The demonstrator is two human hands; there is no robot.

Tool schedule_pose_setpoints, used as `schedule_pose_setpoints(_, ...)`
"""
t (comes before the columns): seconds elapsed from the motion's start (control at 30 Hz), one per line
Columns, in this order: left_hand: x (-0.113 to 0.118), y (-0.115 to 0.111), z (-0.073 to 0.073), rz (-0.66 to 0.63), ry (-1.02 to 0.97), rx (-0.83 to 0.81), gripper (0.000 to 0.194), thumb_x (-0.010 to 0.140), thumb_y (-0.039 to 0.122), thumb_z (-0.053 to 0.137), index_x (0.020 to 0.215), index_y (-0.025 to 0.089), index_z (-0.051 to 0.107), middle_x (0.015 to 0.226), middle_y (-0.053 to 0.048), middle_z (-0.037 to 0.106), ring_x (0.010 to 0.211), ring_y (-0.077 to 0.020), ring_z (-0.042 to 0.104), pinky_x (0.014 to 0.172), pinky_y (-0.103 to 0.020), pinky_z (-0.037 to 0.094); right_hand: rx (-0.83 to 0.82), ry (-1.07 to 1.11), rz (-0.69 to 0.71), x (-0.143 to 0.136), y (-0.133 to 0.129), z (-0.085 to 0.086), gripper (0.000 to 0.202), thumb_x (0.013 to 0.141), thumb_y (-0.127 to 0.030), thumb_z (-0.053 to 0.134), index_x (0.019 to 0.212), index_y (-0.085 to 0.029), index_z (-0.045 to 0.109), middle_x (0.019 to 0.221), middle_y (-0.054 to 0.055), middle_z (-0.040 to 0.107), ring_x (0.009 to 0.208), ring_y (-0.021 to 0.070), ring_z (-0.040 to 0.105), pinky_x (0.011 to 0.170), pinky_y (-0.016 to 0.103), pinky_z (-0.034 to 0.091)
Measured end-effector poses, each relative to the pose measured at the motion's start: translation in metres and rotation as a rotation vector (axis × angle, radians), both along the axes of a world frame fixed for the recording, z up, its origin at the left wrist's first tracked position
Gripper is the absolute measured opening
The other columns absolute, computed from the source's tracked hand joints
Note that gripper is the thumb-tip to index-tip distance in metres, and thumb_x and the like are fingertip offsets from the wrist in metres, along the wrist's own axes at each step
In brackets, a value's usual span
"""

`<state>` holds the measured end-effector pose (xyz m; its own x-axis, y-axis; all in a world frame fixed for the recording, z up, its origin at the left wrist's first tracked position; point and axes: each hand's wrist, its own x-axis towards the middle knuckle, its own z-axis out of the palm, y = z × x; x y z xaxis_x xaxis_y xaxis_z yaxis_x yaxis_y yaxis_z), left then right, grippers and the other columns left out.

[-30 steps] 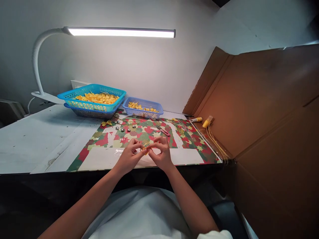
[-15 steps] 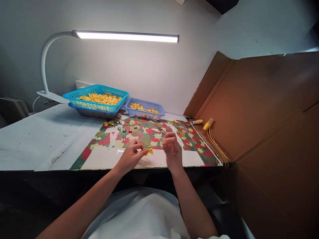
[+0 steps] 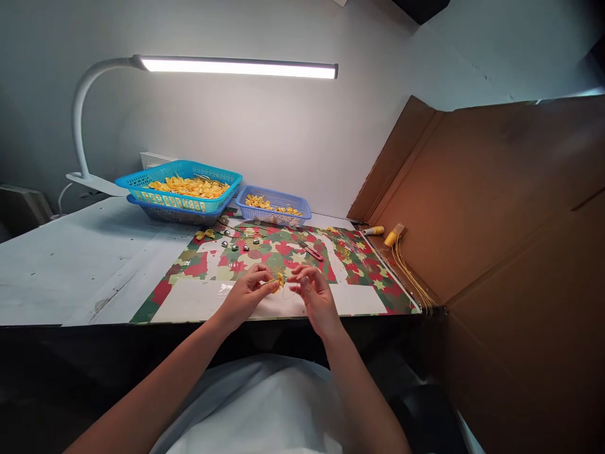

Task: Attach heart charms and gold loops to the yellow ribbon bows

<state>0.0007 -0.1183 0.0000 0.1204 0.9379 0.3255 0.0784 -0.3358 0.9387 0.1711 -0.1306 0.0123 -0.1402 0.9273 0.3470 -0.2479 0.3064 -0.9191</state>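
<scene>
My left hand [image 3: 249,293] pinches a small yellow ribbon bow [image 3: 280,281] between thumb and fingers, just above the white strip at the table's front. A thin thread [image 3: 284,292] hangs by the bow and loops toward my right hand [image 3: 316,295]. That hand is close on the bow's right, its fingers curled and seemingly pinching the thread. Beyond the hands, a pair of pink-handled thread snips [image 3: 311,251] lies on the patterned covering. Several small silver bells [image 3: 235,248] are scattered further left, near another yellow bow [image 3: 205,234].
A turquoise basket [image 3: 125,183] of yellow bows rests on a blue basket [image 3: 163,213] at the back left. Beside them stands a smaller blue basket [image 3: 305,217] with yellow pieces. Yellow thread spools [image 3: 393,236] lie by the cardboard wall [image 3: 510,208]. A lamp [image 3: 236,65] spans above.
My right hand has come down and left, closer to the bow, uncovering the snips' handles. The bow has turned in my left hand, which stays nearly in place.
</scene>
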Motion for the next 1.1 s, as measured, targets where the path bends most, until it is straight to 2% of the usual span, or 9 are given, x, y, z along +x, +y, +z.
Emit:
schedule_pose_setpoints(0.1, -0.001, -0.003, 0.003, -0.093, -0.065, -0.038, 0.030, 0.075, 0.046, 0.068, 0.062, 0.019, 0.065, 0.098, -0.007, 0.064, 0.093, -0.0234, 0.060, 0.080, -0.033, 0.047, -0.010, 0.030, 0.019, -0.006, -0.002, -0.011, 0.034, 0.079, -0.055, 0.071, 0.080, -0.023, 0.060, 0.101, 0.001, 0.058, 0.081, 0.0125, 0.062, 0.077, 0.028, 0.051)
schedule_pose_setpoints(0.23, -0.001, -0.004, 0.004, -0.182, -0.136, -0.087, 0.030, 0.076, 0.044, 0.069, 0.060, 0.019, 0.062, 0.090, -0.007, 0.069, 0.087, -0.0231, 0.061, 0.078, -0.034, 0.047, 0.020, 0.070, -0.011, -0.009, -0.004, -0.015, 0.033, 0.080, -0.054, 0.070, 0.079, -0.022, 0.060, 0.094, 0.002, 0.059, 0.080, 0.0140, 0.061, 0.081, 0.032, 0.052)
schedule_pose_setpoints(0.37, -0.002, -0.003, 0.002, -0.185, -0.144, -0.082, 0.029, 0.076, 0.042, 0.069, 0.060, 0.020, 0.060, 0.088, -0.005, 0.069, 0.087, -0.0225, 0.061, 0.079, -0.033, 0.047, 0.076, 0.084, -0.047, -0.009, -0.008, -0.013, 0.029, 0.083, -0.051, 0.069, 0.082, -0.023, 0.061, 0.090, 0.001, 0.060, 0.083, 0.0158, 0.064, 0.083, 0.033, 0.051)
schedule_pose_setpoints(0.57, -0.004, -0.003, 0.000, -0.182, -0.141, -0.087, 0.029, 0.075, 0.043, 0.070, 0.059, 0.020, 0.061, 0.087, -0.006, 0.069, 0.085, -0.0232, 0.061, 0.077, -0.034, 0.049, 0.175, -0.034, -0.104, -0.009, -0.013, -0.009, 0.025, 0.087, -0.047, 0.064, 0.082, -0.023, 0.061, 0.086, 0.002, 0.061, 0.082, 0.0165, 0.062, 0.080, 0.032, 0.051)
schedule_pose_setpoints(0.73, -0.004, -0.004, 0.002, -0.175, -0.156, -0.095, 0.031, 0.075, 0.044, 0.069, 0.059, 0.020, 0.059, 0.089, -0.006, 0.068, 0.085, -0.0226, 0.061, 0.078, -0.034, 0.049, 0.228, -0.053, -0.064, -0.013, -0.016, -0.010, 0.018, 0.091, -0.039, 0.060, 0.084, -0.023, 0.062, 0.087, 0.002, 0.062, 0.086, 0.0164, 0.061, 0.082, 0.032, 0.050)
schedule_pose_setpoints(0.93, -0.003, -0.003, 0.001, -0.163, -0.159, -0.113, 0.032, 0.073, 0.043, 0.070, 0.056, 0.020, 0.056, 0.088, -0.007, 0.070, 0.088, -0.0246, 0.062, 0.080, -0.036, 0.050, 0.200, -0.091, -0.188, -0.015, -0.018, -0.010, 0.024, 0.089, -0.046, 0.060, 0.082, -0.022, 0.061, 0.084, 0.003, 0.062, 0.081, 0.0171, 0.061, 0.077, 0.032, 0.051)
schedule_pose_setpoints(1.1, -0.003, -0.003, 0.000, -0.156, -0.154, -0.113, 0.033, 0.072, 0.044, 0.071, 0.056, 0.020, 0.057, 0.080, -0.005, 0.065, 0.080, -0.0222, 0.060, 0.076, -0.034, 0.050, 0.183, -0.090, -0.178, -0.016, -0.020, -0.009, 0.026, 0.088, -0.047, 0.061, 0.080, -0.022, 0.062, 0.083, 0.003, 0.063, 0.082, 0.0172, 0.061, 0.076, 0.032, 0.052)
